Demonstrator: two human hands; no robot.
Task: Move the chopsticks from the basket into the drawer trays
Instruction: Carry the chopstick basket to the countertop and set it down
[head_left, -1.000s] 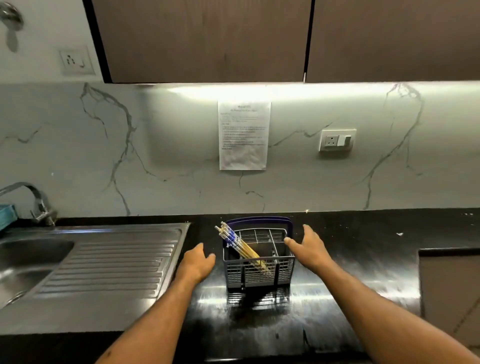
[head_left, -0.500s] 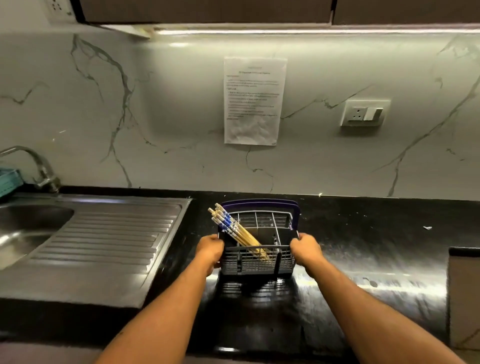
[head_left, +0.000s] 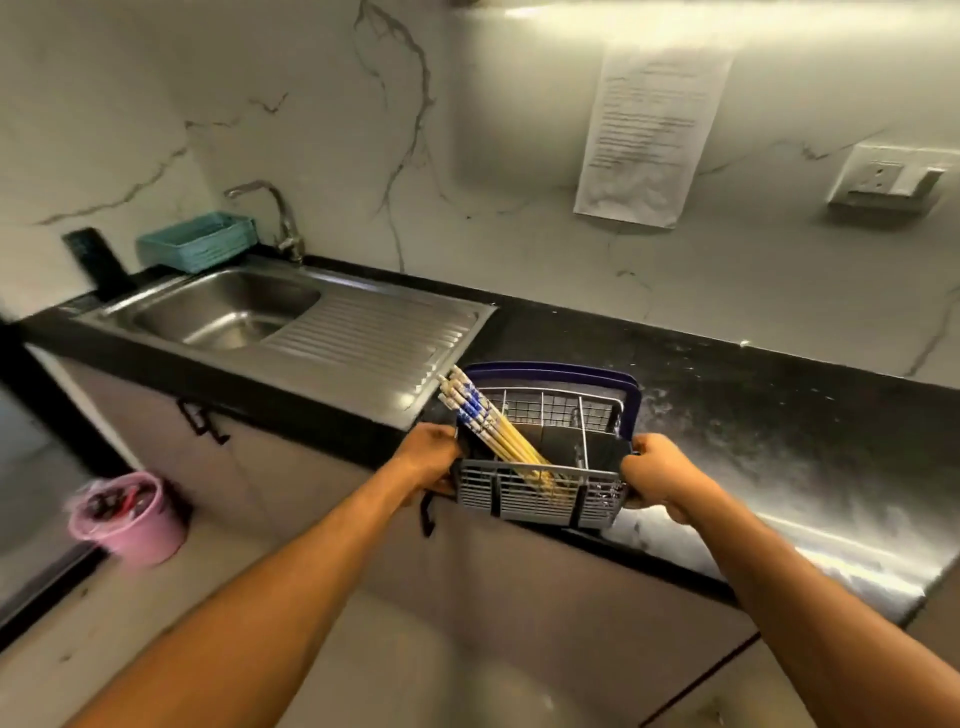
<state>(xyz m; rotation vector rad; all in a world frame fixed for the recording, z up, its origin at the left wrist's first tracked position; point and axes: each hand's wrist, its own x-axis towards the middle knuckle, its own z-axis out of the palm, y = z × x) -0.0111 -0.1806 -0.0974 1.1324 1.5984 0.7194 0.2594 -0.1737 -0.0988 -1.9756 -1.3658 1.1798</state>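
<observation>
A grey plastic cutlery basket (head_left: 540, 501) with a dark blue handle sits at the front edge of the black counter. Several yellow chopsticks (head_left: 483, 421) with blue-and-white patterned tops lean out of its left compartment toward the sink. My left hand (head_left: 428, 454) grips the basket's left side. My right hand (head_left: 657, 475) grips its right side. No open drawer or tray is in view.
A steel sink (head_left: 228, 312) with a drainboard lies left of the basket, with a tap (head_left: 275, 213) and a teal tray (head_left: 200, 241) behind it. Closed cabinet doors with black handles (head_left: 200, 421) run below the counter. A pink bin (head_left: 130, 517) stands on the floor at left.
Both hands closed on the basket's sides and drew it to the counter's front edge. My head has turned left and down, so the cabinets and floor now show.
</observation>
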